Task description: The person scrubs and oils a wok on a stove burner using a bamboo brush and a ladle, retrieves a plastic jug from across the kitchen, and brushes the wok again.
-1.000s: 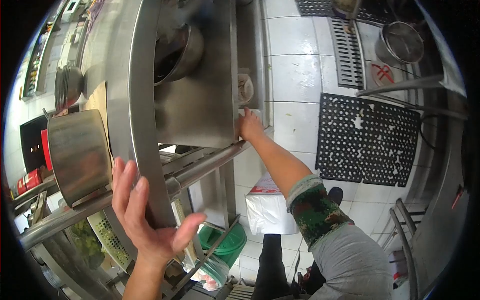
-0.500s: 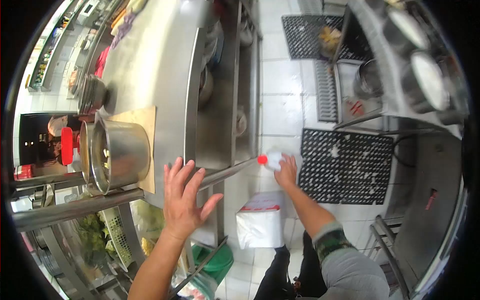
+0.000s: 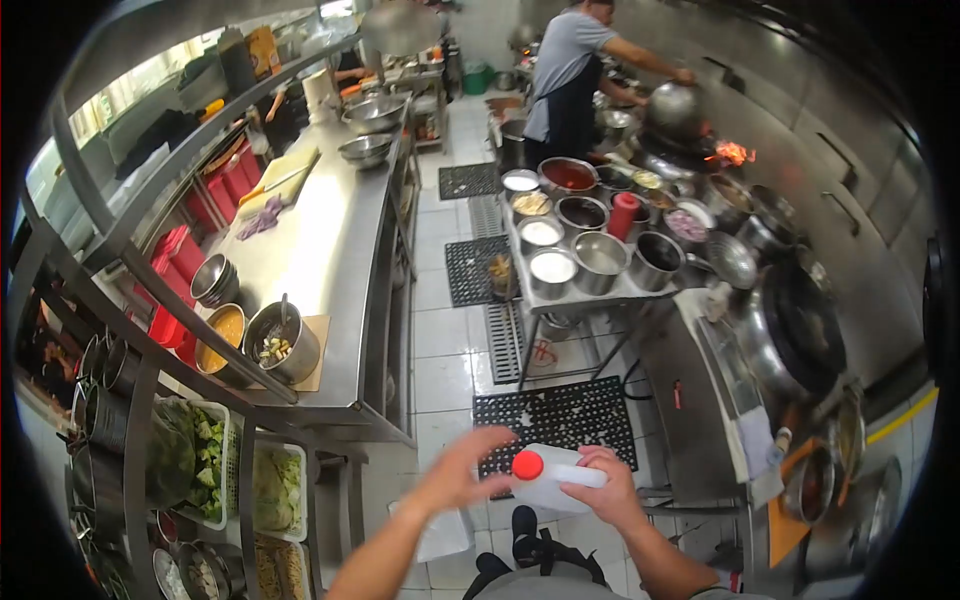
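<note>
My right hand (image 3: pixel 608 490) is wrapped round the handle of a white plastic jug (image 3: pixel 550 494) with a red screw cap (image 3: pixel 527 464), held above the floor in front of my body. The jug leans with its cap towards the left. My left hand (image 3: pixel 462 474) is at the cap side, fingers apart and curved towards the jug, somewhat blurred. Whether its fingertips touch the jug I cannot tell. Below my left wrist, a white package (image 3: pixel 443 535) sits on the floor, partly hidden by my arm.
On the left, a steel counter (image 3: pixel 345 300) carries a pot of chopped food (image 3: pixel 283 345). Shelves hold a basket of greens (image 3: pixel 212 465). Sauce pots (image 3: pixel 600 262) crowd a table ahead, where a co-worker (image 3: pixel 570 80) handles a wok (image 3: pixel 675 108) near flames. A black mat (image 3: pixel 555 415) covers the floor.
My view has swung up and turned towards the aisle. My left hand has left the counter's edge and come close to the jug, which my right hand still holds.
</note>
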